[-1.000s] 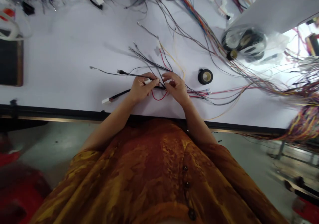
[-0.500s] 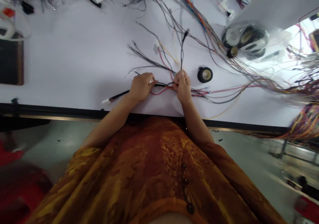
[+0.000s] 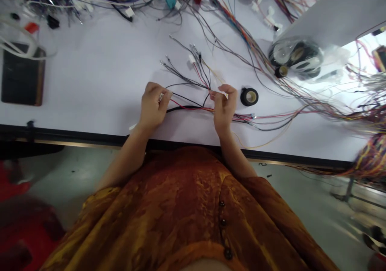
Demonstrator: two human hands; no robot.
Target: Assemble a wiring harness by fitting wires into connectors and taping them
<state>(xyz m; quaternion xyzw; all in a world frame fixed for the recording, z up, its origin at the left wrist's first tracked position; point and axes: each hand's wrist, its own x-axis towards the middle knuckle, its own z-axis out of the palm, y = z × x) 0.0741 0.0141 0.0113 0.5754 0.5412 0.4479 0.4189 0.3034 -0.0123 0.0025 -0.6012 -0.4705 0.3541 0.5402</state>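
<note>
My left hand (image 3: 153,104) is closed on the ends of a red and a black wire, with something small and white at its fingertips. The two wires run right from it to my right hand (image 3: 223,106), whose thumb and fingers are closed around the wires at the bundle's branching point. Black wires (image 3: 183,77) with bare metal terminals fan out up and left from there, beside a white connector (image 3: 191,59). A thicker black sleeved cable (image 3: 183,107) passes below the held wires. To the right of my right hand lies a roll of black tape (image 3: 249,97).
A dark phone-like slab (image 3: 22,78) lies at the left. Tangled wires (image 3: 241,29) cross the back and right of the table. Bagged tape rolls (image 3: 298,56) stand at the right, near a large white cylinder (image 3: 325,13). The table's dark edge (image 3: 90,138) runs before my body.
My left hand has moved left and slightly up, drawing the red and black wires out. My right hand's fingers have spread a little, and the black wire that stood above it now lies elsewhere.
</note>
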